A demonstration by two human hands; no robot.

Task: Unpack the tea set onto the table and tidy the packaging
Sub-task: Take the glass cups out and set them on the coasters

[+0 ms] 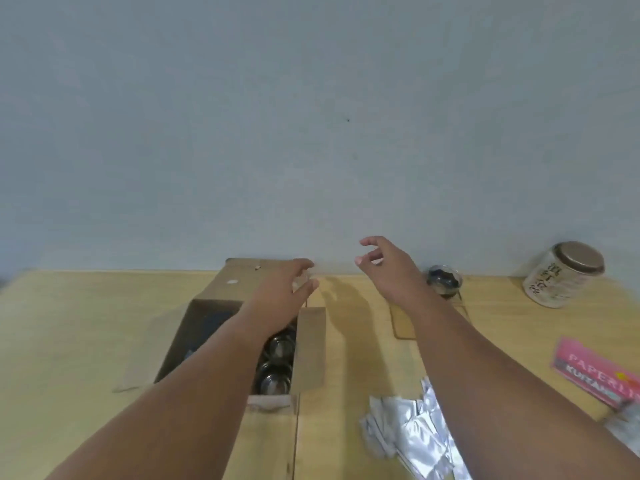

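Note:
An open cardboard box [311,344] stands on the wooden table [86,341], with round shiny cups [277,362] showing in its right side. My left hand [280,296] is over the far end of the box. Its thumb and fingers are curled around a small pale, see-through thing that looks like a glass cup [300,280], though it is blurred. My right hand [388,271] hovers to the right of the box, fingers apart and bent, holding nothing. Behind my right wrist, a small glass cup [444,280] stands on a flat wooden tray [403,325].
Crumpled silver foil packaging [412,441] lies near the front right. A pink printed packet [595,372] lies at the right edge. A jar with a metal lid [561,275] stands at the back right. A plain wall rises right behind the table.

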